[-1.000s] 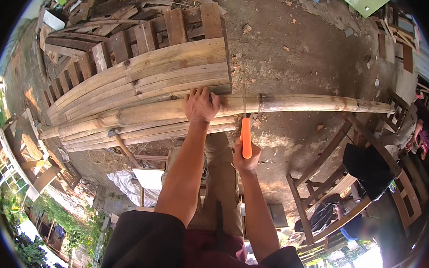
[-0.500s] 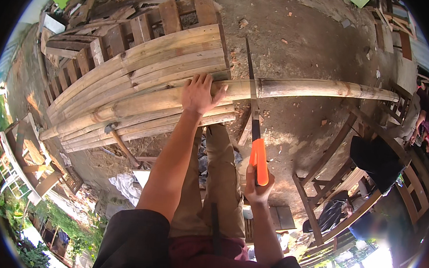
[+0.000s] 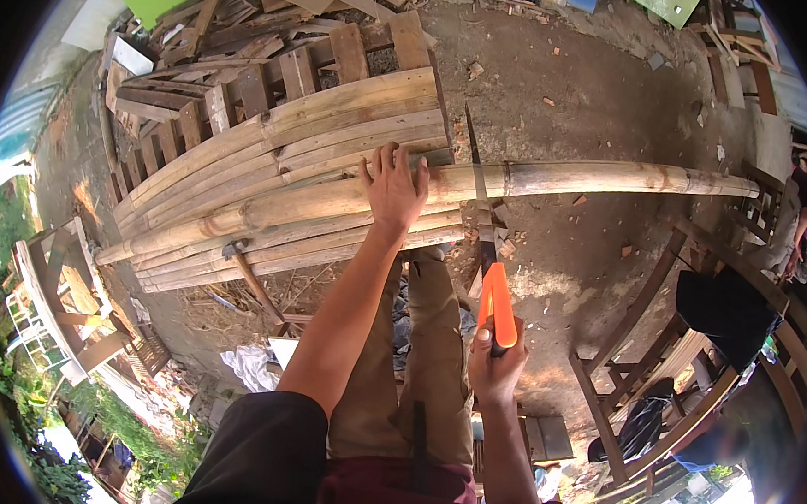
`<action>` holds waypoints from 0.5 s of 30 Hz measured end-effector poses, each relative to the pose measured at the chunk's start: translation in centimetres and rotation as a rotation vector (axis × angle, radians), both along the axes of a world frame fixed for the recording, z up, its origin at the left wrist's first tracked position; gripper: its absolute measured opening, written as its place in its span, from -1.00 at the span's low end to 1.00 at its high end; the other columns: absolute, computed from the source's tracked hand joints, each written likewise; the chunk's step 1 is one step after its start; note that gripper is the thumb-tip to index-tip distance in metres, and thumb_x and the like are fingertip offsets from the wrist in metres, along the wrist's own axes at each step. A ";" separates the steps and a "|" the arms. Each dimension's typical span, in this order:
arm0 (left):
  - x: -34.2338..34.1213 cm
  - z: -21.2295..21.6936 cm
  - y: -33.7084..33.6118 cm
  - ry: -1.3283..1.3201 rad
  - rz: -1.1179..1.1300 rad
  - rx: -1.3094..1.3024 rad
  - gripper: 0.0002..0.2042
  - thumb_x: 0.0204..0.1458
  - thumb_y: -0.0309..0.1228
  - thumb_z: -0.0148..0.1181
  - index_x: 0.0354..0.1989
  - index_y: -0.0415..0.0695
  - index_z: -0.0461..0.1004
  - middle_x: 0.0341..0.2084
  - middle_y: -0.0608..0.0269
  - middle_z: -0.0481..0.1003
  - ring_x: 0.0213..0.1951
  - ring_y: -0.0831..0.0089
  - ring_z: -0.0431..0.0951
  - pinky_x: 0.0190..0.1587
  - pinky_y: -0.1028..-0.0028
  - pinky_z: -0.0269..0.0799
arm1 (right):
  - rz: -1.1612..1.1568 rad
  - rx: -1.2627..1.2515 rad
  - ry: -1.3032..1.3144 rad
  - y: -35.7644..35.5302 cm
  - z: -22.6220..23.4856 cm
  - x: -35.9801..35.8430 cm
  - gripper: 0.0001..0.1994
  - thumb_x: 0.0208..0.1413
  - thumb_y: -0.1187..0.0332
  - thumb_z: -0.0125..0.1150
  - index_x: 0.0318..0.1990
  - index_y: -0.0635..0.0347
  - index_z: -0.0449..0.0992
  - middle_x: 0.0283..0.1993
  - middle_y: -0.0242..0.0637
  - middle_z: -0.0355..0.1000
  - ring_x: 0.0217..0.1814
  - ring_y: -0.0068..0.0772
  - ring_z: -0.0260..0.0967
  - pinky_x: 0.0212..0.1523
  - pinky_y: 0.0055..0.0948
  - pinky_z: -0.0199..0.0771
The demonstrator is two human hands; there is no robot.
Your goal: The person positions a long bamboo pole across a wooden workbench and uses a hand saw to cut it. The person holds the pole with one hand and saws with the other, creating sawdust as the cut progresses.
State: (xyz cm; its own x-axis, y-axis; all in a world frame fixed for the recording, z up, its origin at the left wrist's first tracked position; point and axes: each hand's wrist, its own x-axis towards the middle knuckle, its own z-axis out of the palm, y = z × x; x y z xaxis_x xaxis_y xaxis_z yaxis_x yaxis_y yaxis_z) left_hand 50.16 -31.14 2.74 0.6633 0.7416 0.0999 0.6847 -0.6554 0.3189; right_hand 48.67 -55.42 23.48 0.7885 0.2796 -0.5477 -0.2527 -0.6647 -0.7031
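Lying across bamboo slats [image 3: 356, 120], the long bamboo pole [image 3: 449, 184] looks stiff, fairly heavy and apt to roll; the left hand [image 3: 396, 189] rests on it, fingers apart, a sound bracing spot left of the thin saw [image 3: 487, 234], whose orange handle [image 3: 504, 304] the right hand [image 3: 498, 364] clasps.
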 end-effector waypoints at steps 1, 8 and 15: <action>0.3 -0.2 0.1 -0.045 0.095 -0.022 -0.67 0.23 -0.10 0.08 -0.09 -0.11 0.50 -0.02 0.13 0.50 0.10 0.09 0.43 0.20 0.04 0.19 | 0.017 -0.006 -0.027 0.1 0.1 0.0 -0.55 0.22 0.05 0.33 0.02 0.25 0.43 -0.40 -0.22 0.56 -0.38 -0.26 0.59 -0.28 -0.33 0.54; 2.4 0.9 0.1 0.074 0.354 -0.287 -0.66 0.21 -0.14 0.01 -0.39 -0.09 0.61 -0.36 0.19 0.64 -0.18 0.19 0.60 0.01 0.19 0.31 | 0.079 -0.113 -0.029 1.3 3.0 2.2 -0.72 0.18 0.22 0.37 -0.24 0.23 0.46 -0.58 -0.22 0.46 -0.58 -0.31 0.50 -0.47 -0.35 0.46; 2.7 0.6 -0.2 0.058 0.313 -0.267 -0.67 0.15 -0.16 -0.03 -0.43 -0.05 0.63 -0.37 0.26 0.65 -0.21 0.20 0.61 -0.02 0.21 0.33 | 0.086 -0.135 -0.159 6.8 3.3 5.3 -0.78 0.19 0.35 0.35 -0.40 0.25 0.47 -0.68 -0.28 0.37 -0.65 -0.51 0.35 -0.57 -0.43 0.33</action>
